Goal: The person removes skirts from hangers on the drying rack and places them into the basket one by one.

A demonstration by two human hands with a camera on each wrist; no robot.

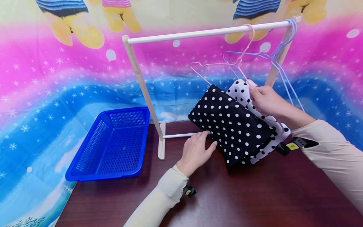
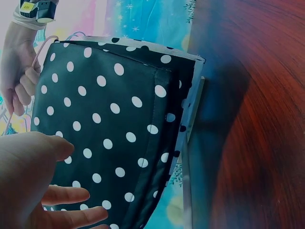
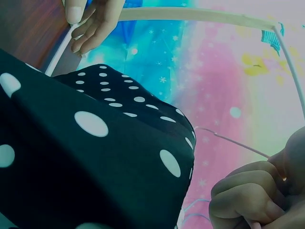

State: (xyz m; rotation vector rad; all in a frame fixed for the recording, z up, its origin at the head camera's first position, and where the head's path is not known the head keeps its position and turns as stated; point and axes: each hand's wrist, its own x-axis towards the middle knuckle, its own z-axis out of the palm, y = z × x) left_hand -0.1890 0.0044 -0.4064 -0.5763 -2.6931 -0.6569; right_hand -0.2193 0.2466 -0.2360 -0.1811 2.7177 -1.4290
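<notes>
Reaching, nearest, over the surface (image 1: 241, 195) with left hand (image 1: 197, 151): fingers loosely extended, thumb apart, holding nothing. Placed at the lower left edge of the black cloth (image 1: 227, 123), touching or just beside; cannot tell whether pressing. Probably there to steady the loose edge. Strapped behind the hands: wrist cameras (image 1: 189, 191), count 2.

Just beyond: black cloth, count 1, white-dotted, draped on the pink hanger (image 1: 218, 64), slanting down to the right. Gripping the hanger's right shoulder with right hand (image 1: 266, 99), fingers curled round the wire; presumably to limit swing, with the hook over the rail (image 1: 198, 33) taking weight. Hands: 2, one loose, one gripping.

Behind black cloth: white cloth (image 1: 239, 90), black-dotted, partly hidden. Count 1 if separate; cannot tell whether joined to the black, nor by what supported.

Hangers: 1 pink, at least 2 blue. Blue hangers (image 1: 274, 56) bunched at the rail's right end, likely to leave length free for others.

Rack (image 1: 139, 75): count 1, with 2 uprights, 1 top rail, 1 low bar; standing on the surface. Left of it, just beside the left upright: basket (image 1: 109, 176), count 1, presumably for easy reach.

Farthest: snowflake backdrop (image 1: 175, 85).
</notes>
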